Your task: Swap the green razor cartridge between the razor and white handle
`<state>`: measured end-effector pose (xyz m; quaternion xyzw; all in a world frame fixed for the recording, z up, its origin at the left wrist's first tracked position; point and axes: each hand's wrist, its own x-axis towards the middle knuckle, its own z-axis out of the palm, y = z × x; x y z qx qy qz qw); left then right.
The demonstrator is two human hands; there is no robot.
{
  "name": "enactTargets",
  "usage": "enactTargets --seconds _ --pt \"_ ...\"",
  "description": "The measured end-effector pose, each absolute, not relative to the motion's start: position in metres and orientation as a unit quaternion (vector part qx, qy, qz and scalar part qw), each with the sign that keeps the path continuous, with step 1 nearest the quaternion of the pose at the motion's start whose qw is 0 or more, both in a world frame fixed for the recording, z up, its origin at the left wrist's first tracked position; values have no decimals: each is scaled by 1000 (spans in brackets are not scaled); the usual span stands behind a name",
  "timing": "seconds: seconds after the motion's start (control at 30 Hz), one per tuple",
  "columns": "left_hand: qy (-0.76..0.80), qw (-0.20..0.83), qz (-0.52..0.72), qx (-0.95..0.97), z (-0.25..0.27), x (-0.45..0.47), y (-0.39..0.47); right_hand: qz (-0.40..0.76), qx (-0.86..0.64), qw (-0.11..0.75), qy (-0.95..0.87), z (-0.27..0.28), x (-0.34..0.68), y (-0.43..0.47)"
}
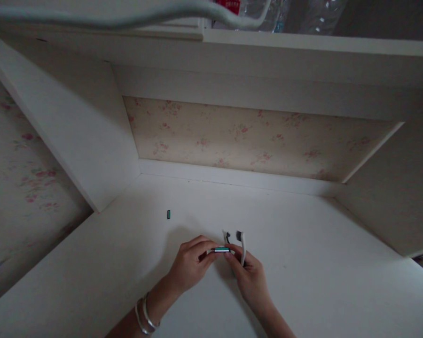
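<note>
Between my two hands is a small razor cartridge [222, 250], black-edged with a teal strip and a pale strip facing me. My left hand [192, 263] pinches its left end, thumb below and fingers above. The right end is pinched by my right hand [248, 272]. A white-handled brush [243, 244] with a dark bristle head stands up at my right hand, its handle seemingly tucked along the fingers. Just beyond the fingertips lies a small black and white piece [228, 237], partly hidden, its kind unclear. Farther left, a second razor cartridge [168, 214] lies on the white desk [303, 244].
White side panels [70, 117] and a shelf [232, 56] enclose the desk, with floral wallpaper [215, 131] at the back. Clear plastic bottles [261, 14] stand on the shelf. A pale cable or tube [109, 21] crosses the top.
</note>
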<state>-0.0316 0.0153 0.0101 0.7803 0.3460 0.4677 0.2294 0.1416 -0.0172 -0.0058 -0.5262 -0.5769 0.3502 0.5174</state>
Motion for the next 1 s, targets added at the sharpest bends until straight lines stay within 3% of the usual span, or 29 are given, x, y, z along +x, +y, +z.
enactTargets --seconds 0.7,0.87,1.0 --pt "348 257 465 772 10 -30 16 388 -520 522 -554 -9 139 -16" --pt "361 228 486 763 8 -32 18 385 -533 525 -540 -11 140 -18" --pt "362 170 526 751 9 -39 23 460 -513 516 -508 -10 140 -22"
